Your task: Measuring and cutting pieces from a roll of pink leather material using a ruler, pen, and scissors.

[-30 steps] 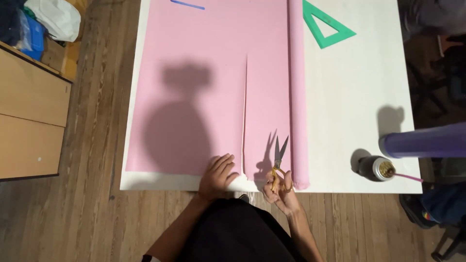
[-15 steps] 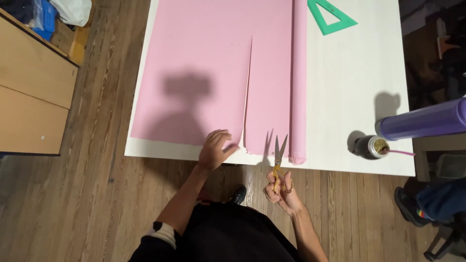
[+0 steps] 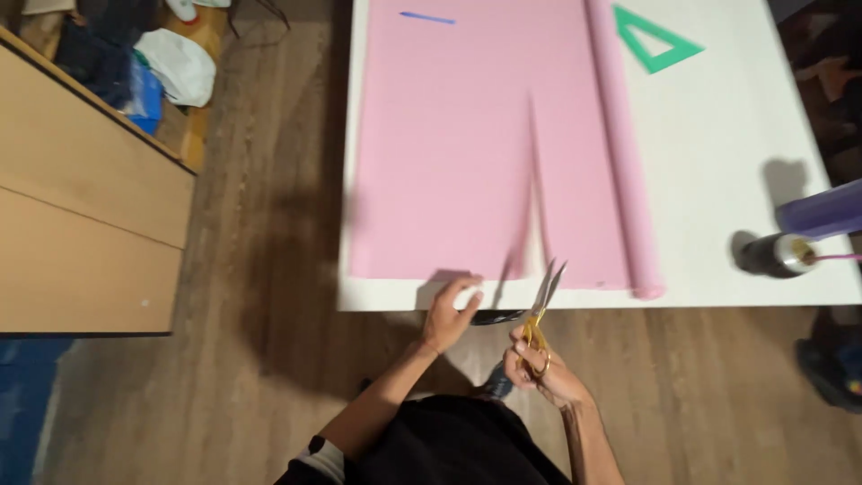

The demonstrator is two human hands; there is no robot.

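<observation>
A large pink paper sheet (image 3: 449, 135) lies on a white board (image 3: 736, 153) on the floor, with a long slit running up from its near edge and a rolled part (image 3: 620, 153) along its right side. My right hand (image 3: 539, 364) holds gold-handled scissors (image 3: 541, 301), blades slightly apart and pointing up at the near edge right of the slit. My left hand (image 3: 449, 314) rests at the board's near edge, fingers curled, just left of the slit.
A green triangle ruler (image 3: 655, 40) lies at the board's far right, and a blue pen (image 3: 426, 17) on the pink sheet's top. A purple roll (image 3: 822, 211) and a dark tape roll (image 3: 772, 254) sit at right. A wooden cabinet (image 3: 81, 207) and bags (image 3: 175, 63) stand left.
The view has swung left, so the board now sits right of centre. My left hand slid off the pink sheet to the board's near edge. The scissors stay at the near edge.
</observation>
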